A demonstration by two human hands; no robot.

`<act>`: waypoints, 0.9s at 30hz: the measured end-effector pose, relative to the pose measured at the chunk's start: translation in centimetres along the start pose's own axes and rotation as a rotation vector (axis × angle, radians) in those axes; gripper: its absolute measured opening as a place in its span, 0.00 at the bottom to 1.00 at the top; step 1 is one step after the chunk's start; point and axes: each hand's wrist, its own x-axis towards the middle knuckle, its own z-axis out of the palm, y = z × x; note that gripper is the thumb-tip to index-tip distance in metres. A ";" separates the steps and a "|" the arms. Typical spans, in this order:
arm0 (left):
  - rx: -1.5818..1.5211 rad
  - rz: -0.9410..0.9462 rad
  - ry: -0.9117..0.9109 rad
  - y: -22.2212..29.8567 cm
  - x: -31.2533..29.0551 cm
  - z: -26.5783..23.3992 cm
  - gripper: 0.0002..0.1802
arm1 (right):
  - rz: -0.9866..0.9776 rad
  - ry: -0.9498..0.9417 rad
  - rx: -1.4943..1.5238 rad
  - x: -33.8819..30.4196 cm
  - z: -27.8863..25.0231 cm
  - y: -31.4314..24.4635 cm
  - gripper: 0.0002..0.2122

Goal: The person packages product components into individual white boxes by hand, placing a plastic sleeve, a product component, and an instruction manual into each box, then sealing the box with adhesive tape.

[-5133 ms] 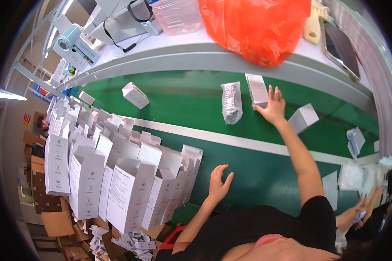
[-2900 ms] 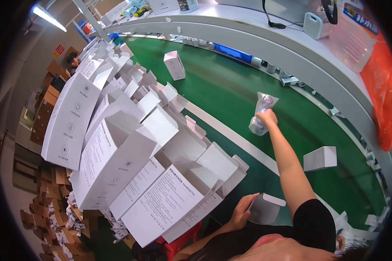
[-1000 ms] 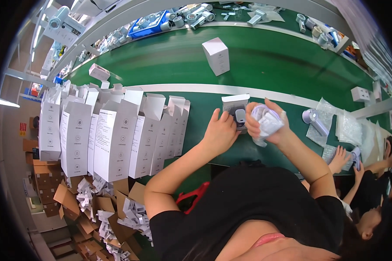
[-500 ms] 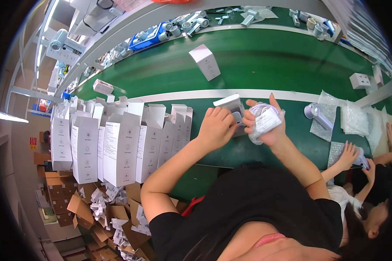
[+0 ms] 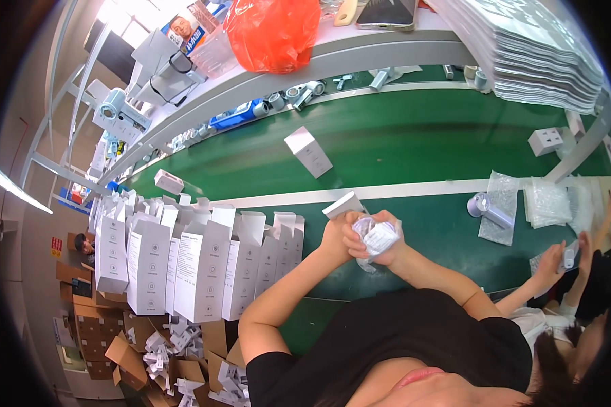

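Nearest, both hands meet above the green worktop (image 5: 441, 237). The right hand (image 5: 390, 247) has its fingers clamped around a clear-bagged packet (image 5: 380, 239) with a white label and a pale lilac band showing through the film. The left hand (image 5: 333, 239) is just beside it, at a white carton (image 5: 343, 205) whose upper end stands out above the knuckles; the rest is hidden, so I cannot tell whether those fingers grip the carton or only rest against it.

Handling the pair well would, I judge, call for the left hand to steady the carton and keep its flap clear, while the right gathers the loose film hanging below the packet so that it does not snag on an edge. A gentle, square approach should crease the card less than a push at a slant. The left elbow deserves care too, being near the standing rows of open white boxes (image 5: 197, 278).

To the right, well apart from the hands, a lilac device (image 5: 493, 211) lies on bubble wrap (image 5: 501, 233). Farther off, past the white strip (image 5: 421, 189), a closed white box (image 5: 309, 152) stands on the green belt (image 5: 414, 129), with a blue tray (image 5: 236, 117) beyond
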 end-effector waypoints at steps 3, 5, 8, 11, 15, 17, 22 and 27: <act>-0.094 0.030 -0.019 -0.8 -0.2 -0.1 0.22 | -0.032 -0.009 0.002 0.6 -0.4 -0.6 0.19; -0.112 0.204 0.173 -1.4 -0.5 0.4 0.17 | -0.069 -0.031 0.003 0.8 -0.8 -1.0 0.19; -0.157 0.320 0.109 -1.4 -0.6 -1.1 0.08 | -0.184 0.107 -0.031 1.0 -1.9 -2.3 0.19; -0.279 0.328 0.085 -2.0 -1.6 -0.7 0.06 | -0.285 0.325 -0.321 0.3 -4.1 -4.6 0.15; -0.173 0.433 0.252 -1.0 -1.8 -1.0 0.06 | -0.220 0.456 -1.052 0.8 -3.5 -3.9 0.12; -0.126 0.465 0.318 -0.9 -2.3 -0.6 0.06 | -0.180 0.467 -1.305 0.9 -3.2 -3.4 0.11; -0.002 0.447 0.435 -1.7 -2.9 0.6 0.06 | -0.308 0.136 -2.447 1.1 -1.6 -2.4 0.08; -0.085 0.436 0.478 -1.3 -3.7 1.0 0.06 | -0.106 0.041 -2.692 0.2 2.6 -3.3 0.08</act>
